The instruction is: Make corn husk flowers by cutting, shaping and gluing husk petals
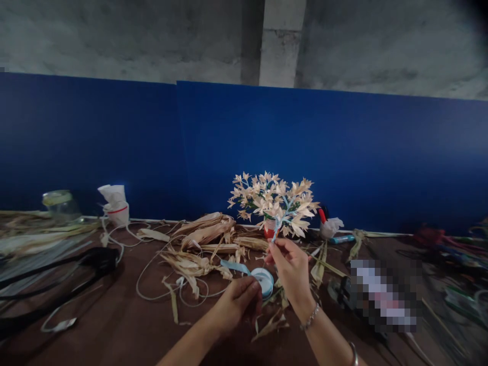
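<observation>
My right hand (290,267) pinches the lower stem of a flower sprig (285,216), its pale petals on stems wrapped in light blue. Behind and to its left, more pale flowers (249,193) stand above a red and white container (270,229); the two clusters overlap in view. Lower down, my left hand (241,300) is closed at the edge of a roll of light blue tape (267,283). A loose strip of blue tape (235,266) shows beyond the left fingertips. Some of the left fingers are hidden under the hand.
Dried husks (208,234) lie across the brown table (125,315), with a white cord among them. At left stand a glass jar (63,203) and a white roll (117,211), near a black strap (97,262). A turquoise tube (342,239) lies at right. A blue partition (229,137) rises behind.
</observation>
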`<action>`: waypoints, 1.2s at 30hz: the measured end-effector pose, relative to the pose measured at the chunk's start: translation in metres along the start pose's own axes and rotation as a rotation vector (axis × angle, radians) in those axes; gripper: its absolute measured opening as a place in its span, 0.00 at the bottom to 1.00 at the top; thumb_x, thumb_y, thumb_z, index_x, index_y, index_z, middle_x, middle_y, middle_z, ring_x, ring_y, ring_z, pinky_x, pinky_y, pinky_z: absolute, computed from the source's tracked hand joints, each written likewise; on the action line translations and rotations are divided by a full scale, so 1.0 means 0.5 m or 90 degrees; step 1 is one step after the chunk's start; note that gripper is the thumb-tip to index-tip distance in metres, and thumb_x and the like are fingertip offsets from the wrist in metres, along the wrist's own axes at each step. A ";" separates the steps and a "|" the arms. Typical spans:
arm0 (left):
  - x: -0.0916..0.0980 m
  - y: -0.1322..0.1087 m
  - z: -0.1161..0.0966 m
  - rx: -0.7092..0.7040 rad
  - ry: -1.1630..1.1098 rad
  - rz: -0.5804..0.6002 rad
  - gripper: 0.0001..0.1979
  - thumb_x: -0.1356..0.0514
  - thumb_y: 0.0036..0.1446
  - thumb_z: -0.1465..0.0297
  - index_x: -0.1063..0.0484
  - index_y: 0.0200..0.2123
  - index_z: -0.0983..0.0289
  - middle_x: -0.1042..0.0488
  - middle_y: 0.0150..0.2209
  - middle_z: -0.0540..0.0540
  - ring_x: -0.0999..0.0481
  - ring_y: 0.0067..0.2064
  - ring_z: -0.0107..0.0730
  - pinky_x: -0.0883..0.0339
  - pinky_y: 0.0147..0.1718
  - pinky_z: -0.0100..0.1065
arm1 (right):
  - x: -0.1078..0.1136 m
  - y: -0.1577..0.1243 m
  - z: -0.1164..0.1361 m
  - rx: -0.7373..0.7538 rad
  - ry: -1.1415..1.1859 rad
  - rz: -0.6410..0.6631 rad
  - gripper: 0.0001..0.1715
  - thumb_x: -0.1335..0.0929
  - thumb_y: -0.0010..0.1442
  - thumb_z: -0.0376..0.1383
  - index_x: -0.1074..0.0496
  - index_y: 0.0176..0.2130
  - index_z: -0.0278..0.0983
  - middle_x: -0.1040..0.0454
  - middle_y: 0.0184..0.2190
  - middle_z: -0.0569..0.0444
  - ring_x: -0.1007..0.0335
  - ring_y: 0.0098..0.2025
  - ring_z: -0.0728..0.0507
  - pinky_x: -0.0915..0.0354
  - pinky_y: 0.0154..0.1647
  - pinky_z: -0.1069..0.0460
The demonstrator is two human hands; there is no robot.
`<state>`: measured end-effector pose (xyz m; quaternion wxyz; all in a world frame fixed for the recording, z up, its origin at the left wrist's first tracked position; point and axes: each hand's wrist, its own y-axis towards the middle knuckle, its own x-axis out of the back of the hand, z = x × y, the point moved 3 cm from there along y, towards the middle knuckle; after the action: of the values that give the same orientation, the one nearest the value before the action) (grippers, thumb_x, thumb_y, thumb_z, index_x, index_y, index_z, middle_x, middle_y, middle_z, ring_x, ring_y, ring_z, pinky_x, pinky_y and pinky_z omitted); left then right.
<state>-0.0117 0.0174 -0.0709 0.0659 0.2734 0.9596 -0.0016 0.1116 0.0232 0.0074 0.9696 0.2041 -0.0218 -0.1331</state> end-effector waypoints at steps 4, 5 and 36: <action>0.002 0.001 0.002 0.016 -0.001 0.011 0.20 0.48 0.52 0.55 0.37 0.22 0.67 0.36 0.15 0.47 0.42 0.14 0.18 0.53 0.14 0.23 | 0.001 0.000 -0.007 0.006 0.006 0.001 0.11 0.34 0.51 0.42 0.31 0.27 0.35 0.29 0.20 0.55 0.31 0.21 0.48 0.33 0.21 0.55; 0.004 0.002 0.004 0.022 -0.013 0.014 0.20 0.48 0.52 0.55 0.37 0.22 0.66 0.36 0.15 0.47 0.42 0.14 0.18 0.53 0.13 0.23 | 0.001 0.000 -0.008 0.005 0.006 0.004 0.11 0.34 0.51 0.42 0.31 0.27 0.35 0.29 0.20 0.55 0.31 0.21 0.48 0.33 0.21 0.55; 0.000 -0.004 0.002 -0.091 0.184 -0.015 0.24 0.50 0.51 0.52 0.40 0.16 0.66 0.45 0.15 0.47 0.48 0.19 0.21 0.56 0.19 0.27 | 0.050 0.036 0.024 -0.191 0.118 0.154 0.15 0.29 0.44 0.43 0.28 0.24 0.32 0.29 0.22 0.53 0.34 0.24 0.51 0.37 0.23 0.57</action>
<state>-0.0125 0.0157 -0.0718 -0.0536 0.2545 0.9599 0.1050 0.1387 0.0275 0.0254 0.9959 0.0644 0.0631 0.0021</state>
